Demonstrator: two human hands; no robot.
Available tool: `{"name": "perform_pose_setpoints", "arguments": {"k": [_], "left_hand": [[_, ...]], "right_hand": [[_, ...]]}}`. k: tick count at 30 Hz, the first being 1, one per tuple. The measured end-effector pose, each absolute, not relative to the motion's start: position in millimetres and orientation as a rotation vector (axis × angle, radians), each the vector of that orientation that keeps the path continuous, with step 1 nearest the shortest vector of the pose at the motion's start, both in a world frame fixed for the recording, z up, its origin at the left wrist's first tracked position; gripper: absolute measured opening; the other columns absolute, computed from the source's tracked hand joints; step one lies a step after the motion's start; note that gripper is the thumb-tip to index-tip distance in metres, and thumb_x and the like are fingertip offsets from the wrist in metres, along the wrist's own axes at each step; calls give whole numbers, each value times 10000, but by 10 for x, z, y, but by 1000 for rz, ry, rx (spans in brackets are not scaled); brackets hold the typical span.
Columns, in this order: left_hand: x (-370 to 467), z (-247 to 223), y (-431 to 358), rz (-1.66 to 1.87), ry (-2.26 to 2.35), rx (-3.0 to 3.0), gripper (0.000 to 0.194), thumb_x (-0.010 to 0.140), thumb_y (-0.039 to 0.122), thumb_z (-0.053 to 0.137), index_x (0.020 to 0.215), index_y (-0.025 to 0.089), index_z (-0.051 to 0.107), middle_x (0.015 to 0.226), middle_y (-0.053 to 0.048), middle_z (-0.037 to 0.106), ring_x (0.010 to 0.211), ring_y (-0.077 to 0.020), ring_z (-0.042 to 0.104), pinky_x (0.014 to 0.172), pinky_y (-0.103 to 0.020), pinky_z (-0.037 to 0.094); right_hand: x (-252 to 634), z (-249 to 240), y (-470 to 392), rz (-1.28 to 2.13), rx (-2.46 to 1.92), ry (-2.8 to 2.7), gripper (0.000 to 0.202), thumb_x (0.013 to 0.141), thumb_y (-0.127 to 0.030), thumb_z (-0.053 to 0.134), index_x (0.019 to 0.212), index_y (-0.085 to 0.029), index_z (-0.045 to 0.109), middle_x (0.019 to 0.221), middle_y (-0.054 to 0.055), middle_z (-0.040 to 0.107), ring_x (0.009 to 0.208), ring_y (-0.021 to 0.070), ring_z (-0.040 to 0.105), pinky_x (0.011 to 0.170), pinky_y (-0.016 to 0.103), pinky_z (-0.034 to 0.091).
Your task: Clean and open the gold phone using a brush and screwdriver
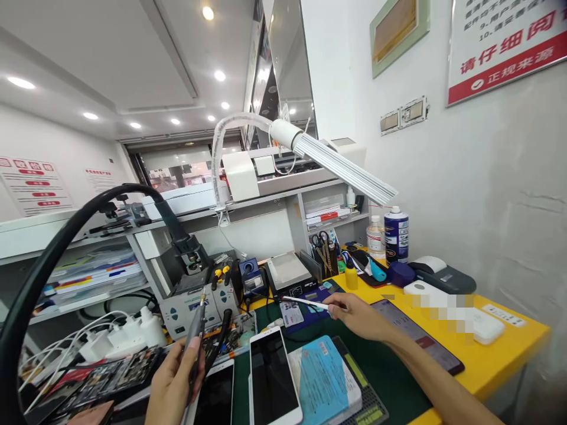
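Note:
My left hand (170, 381) is closed around a grey pen-shaped tool (197, 321), its narrow metal tip pointing up. My right hand (357, 316) pinches a thin white stick (308, 303) with a dark end, held out level over the mat towards the left. Below and between the hands lies a white phone (272, 378) with a dark screen. Another dark-screened phone (215, 392) lies beside my left hand, partly covered by it. Right of the white phone sits a blue and white box (325, 378).
A black gooseneck arm (75, 221) curves over the left side. Circuit boards (119, 375) and white plugs (121, 336) crowd the left. Behind stand grey station units (195, 310) and a flat plate device (289, 273). A large phone (416, 333) and spray can (396, 236) are right.

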State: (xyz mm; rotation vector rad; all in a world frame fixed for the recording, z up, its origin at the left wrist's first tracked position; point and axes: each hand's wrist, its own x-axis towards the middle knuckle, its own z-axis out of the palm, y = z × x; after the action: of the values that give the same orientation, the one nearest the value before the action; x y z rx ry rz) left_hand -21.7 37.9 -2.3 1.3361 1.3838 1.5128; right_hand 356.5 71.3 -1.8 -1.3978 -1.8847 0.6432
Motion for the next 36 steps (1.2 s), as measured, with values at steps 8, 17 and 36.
{"name": "perform_pose_setpoints", "arguments": {"k": [8, 17, 36], "left_hand": [[-201, -33, 370, 1504, 1313, 1259, 426, 788, 618, 694, 757, 207, 588, 596, 46, 558, 445, -97, 429, 400, -184, 343], [-350, -54, 408, 1548, 1285, 1356, 459, 755, 603, 749, 951, 209, 617, 790, -11, 711, 756, -186, 624, 711, -262, 492], [1338, 635, 283, 737, 1413, 2452, 213, 863, 402, 593, 978, 223, 607, 820, -36, 717, 738, -241, 669, 635, -301, 417]], "right_hand": [[3445, -24, 1091, 368, -1275, -1865, 339, 976, -317, 633, 1290, -194, 602, 1340, 97, 612, 1185, 274, 612, 1002, 519, 500], [3087, 36, 806, 262, -1136, -1734, 190, 995, -344, 588, 999, -172, 671, 1024, 40, 681, 937, 194, 653, 852, 399, 538], [3005, 46, 579, 1056, -927, -1506, 408, 1008, -504, 525, 837, -152, 642, 657, -55, 592, 507, 90, 552, 514, 236, 487]]}}
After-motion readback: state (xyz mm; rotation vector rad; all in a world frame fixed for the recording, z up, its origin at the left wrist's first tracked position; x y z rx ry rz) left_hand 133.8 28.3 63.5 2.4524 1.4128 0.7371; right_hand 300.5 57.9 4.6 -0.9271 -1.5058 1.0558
